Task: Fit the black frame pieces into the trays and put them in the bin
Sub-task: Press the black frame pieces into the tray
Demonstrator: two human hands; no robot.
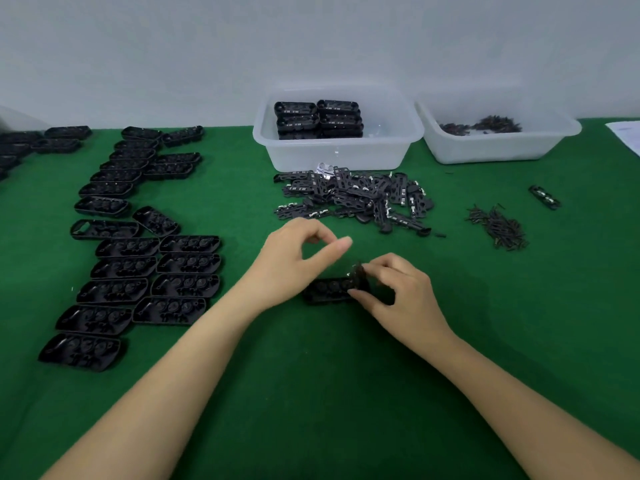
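A black tray (327,290) lies on the green table (311,393) in front of me. My right hand (398,296) pinches a black frame piece (358,276), tilted over the tray's right end. My left hand (294,261) hovers above and left of the tray, fingers curled with thumb near fingertips, holding nothing I can see. A heap of loose frame pieces (356,199) lies behind the hands. The clear bin (337,157) behind that heap holds stacked finished trays (318,119).
Several empty black trays (138,271) lie in rows at the left. A second clear bin (498,147) with small dark parts stands at the back right. A pile of dark screws (498,228), one stray frame piece (544,197) and a paper sheet (627,136) lie at the right.
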